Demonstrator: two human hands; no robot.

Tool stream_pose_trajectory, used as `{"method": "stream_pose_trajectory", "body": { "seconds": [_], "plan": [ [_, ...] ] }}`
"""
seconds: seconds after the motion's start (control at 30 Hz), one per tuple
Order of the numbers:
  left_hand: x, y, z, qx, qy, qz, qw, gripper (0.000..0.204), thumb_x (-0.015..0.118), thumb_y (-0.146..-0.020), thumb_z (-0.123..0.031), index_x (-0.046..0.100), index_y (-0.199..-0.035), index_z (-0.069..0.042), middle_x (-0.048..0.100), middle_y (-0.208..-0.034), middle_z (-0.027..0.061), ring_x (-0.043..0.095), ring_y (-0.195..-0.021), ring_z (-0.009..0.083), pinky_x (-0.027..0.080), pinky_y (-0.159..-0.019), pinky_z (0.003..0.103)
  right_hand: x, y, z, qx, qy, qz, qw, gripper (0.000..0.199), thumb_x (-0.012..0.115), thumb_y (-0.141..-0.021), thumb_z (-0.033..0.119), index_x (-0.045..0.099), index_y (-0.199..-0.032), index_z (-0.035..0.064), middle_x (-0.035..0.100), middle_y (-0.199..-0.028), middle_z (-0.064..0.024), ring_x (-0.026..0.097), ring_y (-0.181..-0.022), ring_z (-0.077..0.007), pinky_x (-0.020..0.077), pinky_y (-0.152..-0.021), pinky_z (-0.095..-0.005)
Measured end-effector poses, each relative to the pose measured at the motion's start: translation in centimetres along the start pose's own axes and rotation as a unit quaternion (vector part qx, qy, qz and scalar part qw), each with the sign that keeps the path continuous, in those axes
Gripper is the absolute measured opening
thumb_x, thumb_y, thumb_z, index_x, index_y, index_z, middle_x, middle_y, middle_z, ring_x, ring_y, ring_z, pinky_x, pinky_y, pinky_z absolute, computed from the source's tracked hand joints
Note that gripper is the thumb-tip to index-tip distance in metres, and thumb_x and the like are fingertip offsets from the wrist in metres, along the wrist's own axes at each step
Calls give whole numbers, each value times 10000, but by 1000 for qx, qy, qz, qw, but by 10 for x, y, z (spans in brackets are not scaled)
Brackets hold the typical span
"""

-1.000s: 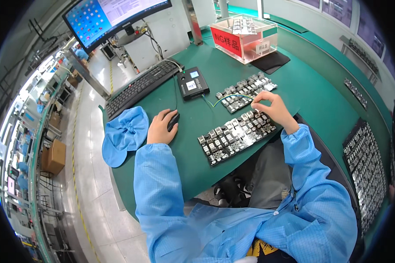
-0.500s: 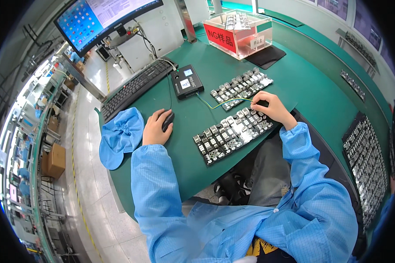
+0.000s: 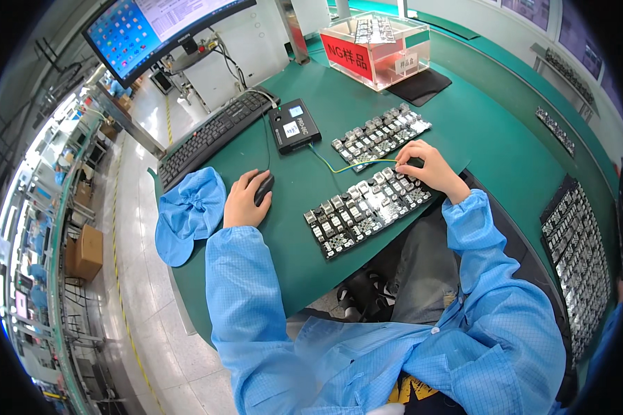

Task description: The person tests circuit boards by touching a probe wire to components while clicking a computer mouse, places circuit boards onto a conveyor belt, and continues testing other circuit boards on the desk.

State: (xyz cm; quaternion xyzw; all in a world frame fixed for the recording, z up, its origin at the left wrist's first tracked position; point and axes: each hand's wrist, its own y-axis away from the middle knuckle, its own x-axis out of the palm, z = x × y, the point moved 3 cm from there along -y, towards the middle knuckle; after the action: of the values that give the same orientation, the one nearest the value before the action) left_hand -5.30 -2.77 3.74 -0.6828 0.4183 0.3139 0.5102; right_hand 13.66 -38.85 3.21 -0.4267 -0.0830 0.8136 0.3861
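Observation:
My left hand [image 3: 244,202] lies over a black computer mouse [image 3: 265,189], fingers curved round it. Between the thumb and fingers of my right hand [image 3: 430,170] is the end of a thin yellow-green cable [image 3: 358,164]. That cable runs to a small black box with a lit screen [image 3: 295,128]. My right fingertips are at the far right edge of the nearer circuit board panel [image 3: 368,213], which carries rows of small parts. The fingers hide the cable's tip, so I cannot tell whether it touches a board. A second circuit board panel [image 3: 381,136] lies just beyond.
A black keyboard [image 3: 218,137] and monitor [image 3: 163,34] are at the back left. A blue cloth cap [image 3: 192,216] sits beside my left arm. A clear box with a red label [image 3: 377,59] stands at the back. More board panels [image 3: 580,266] lie at the right.

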Motion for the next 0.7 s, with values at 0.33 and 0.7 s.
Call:
{"method": "stream_pose_trajectory", "body": {
  "seconds": [0.33, 0.7],
  "plan": [
    [1, 3, -1, 21, 6, -12, 1000, 483, 712, -816, -177, 617, -1289, -153, 571, -1298, 130, 560, -1171, 349, 464, -1008, 411, 5, 4, -3, -22, 37, -40, 998, 157, 765, -782, 197, 698, -841, 69, 692, -863, -47, 592, -899, -245, 465, -826, -370],
    [0, 4, -2, 4, -9, -7, 1000, 495, 711, -831, -213, 601, -1312, -170, 550, -1320, 109, 559, -1176, 337, 471, -1004, 411, 1, 3, 6, 82, -31, -28, 996, 202, 767, -766, 143, 687, -913, 29, 637, -860, -47, 561, -835, -174, 460, -781, -317]
  ]
}}
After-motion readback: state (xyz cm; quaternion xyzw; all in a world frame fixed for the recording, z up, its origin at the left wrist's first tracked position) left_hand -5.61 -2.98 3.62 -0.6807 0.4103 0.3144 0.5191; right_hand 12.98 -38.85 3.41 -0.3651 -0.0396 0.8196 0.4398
